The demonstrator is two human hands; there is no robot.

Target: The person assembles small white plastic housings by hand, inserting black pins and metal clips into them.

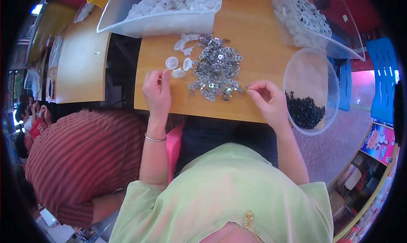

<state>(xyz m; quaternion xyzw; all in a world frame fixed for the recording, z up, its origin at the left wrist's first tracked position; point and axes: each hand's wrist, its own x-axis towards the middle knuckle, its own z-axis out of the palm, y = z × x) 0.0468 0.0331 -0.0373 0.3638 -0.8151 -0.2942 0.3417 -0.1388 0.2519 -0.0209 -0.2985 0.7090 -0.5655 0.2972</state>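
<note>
an assembly workshop: 2 bins (pixel 165 25) of white parts (pixel 169 3), a pile of shiny pieces (pixel 217 65)

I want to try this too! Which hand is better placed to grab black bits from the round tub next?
Probably the right hand. It's close to the round tub with the black bits, while the left hand is on the other side of the shiny pile, nearer the white pieces.

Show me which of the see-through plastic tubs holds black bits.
The rounded tub beside the right hand: it holds small black pieces, while the top-middle tub and the upper-right tub hold white pieces.
</note>
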